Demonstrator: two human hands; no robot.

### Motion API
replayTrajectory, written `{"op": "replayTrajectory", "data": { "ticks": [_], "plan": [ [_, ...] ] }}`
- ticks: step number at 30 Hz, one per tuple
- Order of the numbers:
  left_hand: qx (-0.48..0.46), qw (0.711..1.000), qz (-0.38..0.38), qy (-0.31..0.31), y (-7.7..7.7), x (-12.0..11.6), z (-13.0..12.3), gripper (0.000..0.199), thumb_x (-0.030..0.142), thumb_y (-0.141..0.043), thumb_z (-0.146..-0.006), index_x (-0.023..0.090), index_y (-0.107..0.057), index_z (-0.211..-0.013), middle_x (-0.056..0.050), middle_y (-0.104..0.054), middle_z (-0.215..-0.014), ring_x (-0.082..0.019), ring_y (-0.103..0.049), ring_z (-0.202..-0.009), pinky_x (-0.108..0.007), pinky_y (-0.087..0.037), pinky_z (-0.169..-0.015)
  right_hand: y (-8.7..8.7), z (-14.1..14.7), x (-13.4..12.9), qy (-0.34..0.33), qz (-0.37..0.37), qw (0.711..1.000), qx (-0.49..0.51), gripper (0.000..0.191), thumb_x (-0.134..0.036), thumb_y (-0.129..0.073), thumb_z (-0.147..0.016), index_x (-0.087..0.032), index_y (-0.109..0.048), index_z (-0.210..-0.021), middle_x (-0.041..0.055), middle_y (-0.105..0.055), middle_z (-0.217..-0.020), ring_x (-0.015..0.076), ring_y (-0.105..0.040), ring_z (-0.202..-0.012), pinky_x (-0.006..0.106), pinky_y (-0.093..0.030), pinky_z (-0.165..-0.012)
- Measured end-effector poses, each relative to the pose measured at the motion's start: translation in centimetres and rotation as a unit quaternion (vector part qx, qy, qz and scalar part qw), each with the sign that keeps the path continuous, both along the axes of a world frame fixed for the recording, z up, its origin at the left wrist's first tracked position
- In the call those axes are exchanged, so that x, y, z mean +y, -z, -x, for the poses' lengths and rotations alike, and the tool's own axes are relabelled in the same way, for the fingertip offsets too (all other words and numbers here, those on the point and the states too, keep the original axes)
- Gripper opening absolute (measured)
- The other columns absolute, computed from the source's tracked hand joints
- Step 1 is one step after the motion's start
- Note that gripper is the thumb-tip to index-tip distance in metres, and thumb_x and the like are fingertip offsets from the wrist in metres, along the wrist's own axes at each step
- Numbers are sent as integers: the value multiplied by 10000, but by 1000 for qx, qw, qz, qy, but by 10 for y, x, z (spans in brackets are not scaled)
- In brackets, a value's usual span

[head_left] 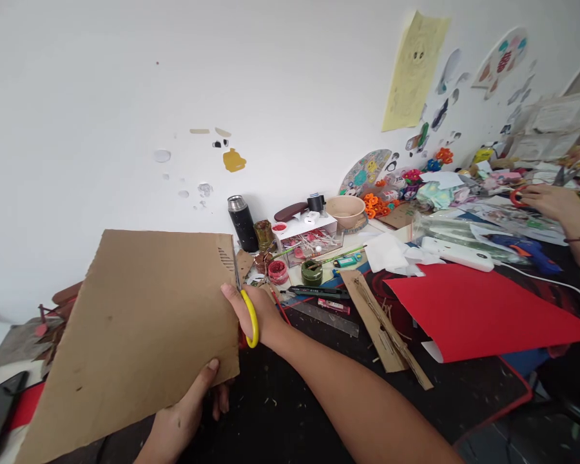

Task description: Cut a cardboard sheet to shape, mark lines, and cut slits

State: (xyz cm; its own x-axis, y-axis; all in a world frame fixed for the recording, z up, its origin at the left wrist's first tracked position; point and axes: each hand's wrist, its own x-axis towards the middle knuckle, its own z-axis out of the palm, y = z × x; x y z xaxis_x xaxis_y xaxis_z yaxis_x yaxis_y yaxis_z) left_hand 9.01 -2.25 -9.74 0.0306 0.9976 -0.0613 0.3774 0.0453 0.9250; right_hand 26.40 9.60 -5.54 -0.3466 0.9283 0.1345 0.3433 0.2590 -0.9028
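Cardboard [149, 322] mostly whole, scissors [254, 322] at its edge

Right hand [265, 316] closed round the scissors at the right edge; left hand [184, 414] pinching the near edge above the table [256, 412]. Any cutting looks barely begun. Beyond: jars [312, 275], red paper [488, 312].

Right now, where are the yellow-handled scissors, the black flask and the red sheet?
Yellow-handled scissors [254, 317]: head view, on the handle loop.
Black flask [243, 227]: head view, on its dark body.
Red sheet [483, 314]: head view, near its middle.
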Motion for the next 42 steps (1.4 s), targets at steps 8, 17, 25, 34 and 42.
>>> {"op": "replayTrajectory", "data": {
  "ticks": [8,17,25,34,42],
  "plan": [
    [12,1000,13,4,2,1,3,697,655,-487,-1016,257,-733,-500,-65,-697,-516,-203,-622,-438,-326,-585,-615,5,4,3,15,22,999,33,657,-687,-429,-1143,-183,-797,-935,107,-820,-952,247,-714,-874,298,-444,-727],
    [10,1000,-1,9,1,2,1,674,646,-504,-1019,256,-741,-522,-49,-697,-519,-198,-625,-440,-320,-582,-618,10,7,3,36,6,999,15,602,-616,-468,-1155,-180,-732,-834,77,-768,-842,213,-656,-778,289,-402,-680],
    [31,999,12,13,-4,1,0,727,691,-445,-1025,265,-718,-503,-45,-686,-506,-199,-637,-456,-320,-583,-642,7,7,3,30,-6,999,-16,588,-498,-432,-1184,-195,-631,-722,32,-661,-715,188,-575,-691,295,-319,-628],
    [53,998,13,10,-4,2,1,740,696,-421,-1021,281,-712,-482,-44,-677,-494,-203,-630,-460,-323,-591,-700,-4,6,-1,31,13,999,-34,586,-503,-454,-1181,-181,-696,-756,54,-715,-761,198,-602,-714,296,-333,-642],
    [53,998,11,-10,-10,2,-6,713,694,-459,-969,284,-680,-429,-49,-644,-451,-196,-615,-424,-314,-580,-635,-2,4,-2,43,15,998,-46,592,-546,-432,-1180,-164,-743,-852,113,-783,-875,235,-675,-800,305,-375,-668]
  ]
}}
